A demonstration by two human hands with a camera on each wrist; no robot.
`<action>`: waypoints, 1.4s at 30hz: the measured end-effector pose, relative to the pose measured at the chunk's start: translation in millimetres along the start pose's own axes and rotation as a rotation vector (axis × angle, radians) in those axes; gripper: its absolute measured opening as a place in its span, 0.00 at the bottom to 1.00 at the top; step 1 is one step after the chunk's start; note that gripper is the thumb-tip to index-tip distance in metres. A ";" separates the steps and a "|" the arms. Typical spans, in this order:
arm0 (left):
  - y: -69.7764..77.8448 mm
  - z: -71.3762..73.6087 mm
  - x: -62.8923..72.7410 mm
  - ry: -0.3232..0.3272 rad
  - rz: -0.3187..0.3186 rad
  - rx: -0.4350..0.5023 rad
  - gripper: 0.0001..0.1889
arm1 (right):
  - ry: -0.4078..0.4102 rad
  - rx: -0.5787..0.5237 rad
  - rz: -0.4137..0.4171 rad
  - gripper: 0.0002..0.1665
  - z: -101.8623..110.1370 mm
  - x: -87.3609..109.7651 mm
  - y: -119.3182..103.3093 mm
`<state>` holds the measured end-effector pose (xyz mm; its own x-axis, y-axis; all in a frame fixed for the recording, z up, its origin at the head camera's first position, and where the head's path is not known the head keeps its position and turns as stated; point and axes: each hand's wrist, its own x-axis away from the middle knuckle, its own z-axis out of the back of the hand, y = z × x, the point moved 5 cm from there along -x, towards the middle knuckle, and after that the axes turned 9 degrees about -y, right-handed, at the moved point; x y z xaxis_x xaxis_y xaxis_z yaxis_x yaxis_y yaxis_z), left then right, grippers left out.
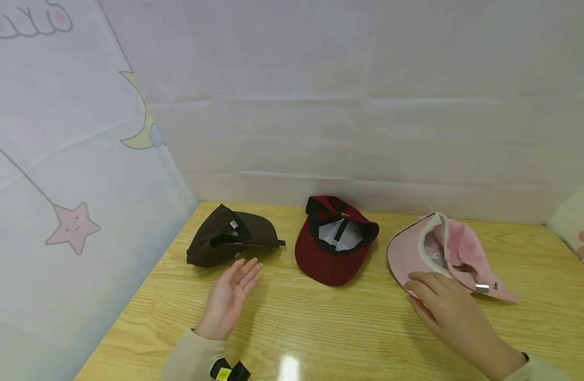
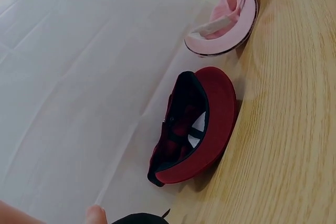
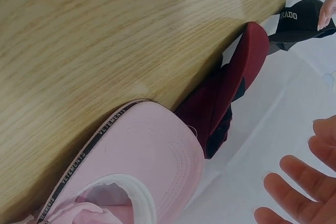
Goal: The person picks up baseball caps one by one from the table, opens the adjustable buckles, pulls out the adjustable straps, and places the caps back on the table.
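Note:
Three baseball caps lie in a row along the back of the table. At the left is a dark brown cap (image 1: 210, 233) on its side, its brim pointing right. My left hand (image 1: 231, 296) is just in front of it, palm up with fingers extended. The dark red cap (image 1: 327, 267) in the middle lies upturned, showing its lining. To the right sits a pink cap (image 1: 468, 246), upturned, with a metal strap buckle. My right hand (image 1: 446, 307) hovers at its near edge, fingers loosely bent and holding nothing. In the right wrist view, black lettered trim edges the pink brim (image 3: 152, 145).
The wooden table (image 1: 320, 333) meets a pale cloth backdrop (image 1: 349, 132) right behind the caps. A side cloth (image 1: 82, 159) with a star and moon print hangs at the left. A dark device (image 1: 230, 370) is strapped at my left wrist.

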<state>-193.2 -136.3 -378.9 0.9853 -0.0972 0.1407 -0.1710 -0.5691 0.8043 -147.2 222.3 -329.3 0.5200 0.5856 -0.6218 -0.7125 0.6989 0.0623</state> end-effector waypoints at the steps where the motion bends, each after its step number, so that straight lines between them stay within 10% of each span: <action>1: -0.2 0.1 0.1 0.002 0.000 0.005 0.17 | -0.002 0.000 -0.004 0.31 -0.5 0.0 0.1; 22: -3.8 -1.5 2.9 -0.031 0.045 -0.037 0.13 | -0.072 -0.077 -0.153 0.34 -15.8 -7.1 2.2; 30: -7.2 1.0 1.6 -0.030 0.066 -0.053 0.14 | -0.200 -0.151 -0.281 0.11 -26.2 -8.2 5.8; 42: -9.1 0.2 2.1 -0.033 0.072 -0.045 0.12 | -0.359 -0.230 -0.463 0.16 -38.5 -12.5 10.1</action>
<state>-189.7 -131.5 -386.1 0.9697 -0.1644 0.1807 -0.2410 -0.5223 0.8180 -179.1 206.3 -350.9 0.8961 0.3731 -0.2405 -0.4382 0.8300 -0.3449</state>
